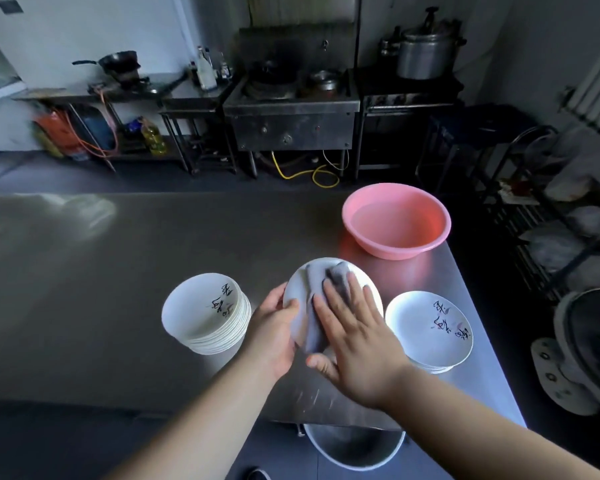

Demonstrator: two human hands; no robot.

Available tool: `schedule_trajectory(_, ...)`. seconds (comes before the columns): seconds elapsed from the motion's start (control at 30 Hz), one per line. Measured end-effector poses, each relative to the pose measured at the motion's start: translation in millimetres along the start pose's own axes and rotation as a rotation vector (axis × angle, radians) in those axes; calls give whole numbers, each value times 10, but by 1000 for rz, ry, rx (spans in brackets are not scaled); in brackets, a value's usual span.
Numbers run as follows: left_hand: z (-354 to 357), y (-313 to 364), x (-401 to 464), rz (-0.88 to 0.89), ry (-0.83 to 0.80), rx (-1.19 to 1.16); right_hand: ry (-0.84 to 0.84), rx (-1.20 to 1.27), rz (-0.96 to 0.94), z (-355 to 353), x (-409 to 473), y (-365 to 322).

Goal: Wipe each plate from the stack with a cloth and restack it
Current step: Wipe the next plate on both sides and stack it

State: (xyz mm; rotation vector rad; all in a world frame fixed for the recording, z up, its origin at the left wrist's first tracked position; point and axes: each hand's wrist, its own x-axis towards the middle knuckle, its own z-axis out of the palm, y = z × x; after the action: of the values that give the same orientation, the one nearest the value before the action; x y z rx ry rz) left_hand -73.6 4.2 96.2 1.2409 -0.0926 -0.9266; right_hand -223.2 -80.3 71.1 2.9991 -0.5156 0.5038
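Note:
My left hand grips the left rim of a white plate, held tilted above the steel table. My right hand lies flat with spread fingers on a grey cloth, pressing it against the plate's face. To the left stands a tall stack of white plates with black brush writing on the top one. To the right sits a low stack of the same plates.
A pink basin stands at the table's far right corner. A metal bowl sits below the table's near edge. Stoves, pots and gas bottles line the far wall. A rack and a fan stand at the right.

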Motion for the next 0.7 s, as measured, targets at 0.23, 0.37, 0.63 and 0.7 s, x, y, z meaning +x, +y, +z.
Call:
schedule_trajectory(0.23, 129, 95, -40, 55, -16, -69, 4, 40, -94, -45, -90, 70)
schedule_trajectory(0.37, 150, 111, -106, 46, -52, -58, 9, 40, -44, -65, -148, 209)
schedule_trajectory(0.63, 208, 177, -82, 99, -70, -110, 58, 100, 15, -233, -127, 264)
schedule_trajectory(0.7, 201, 193, -69, 99, -54, -122, 53, 128, 15, -183, -304, 137)
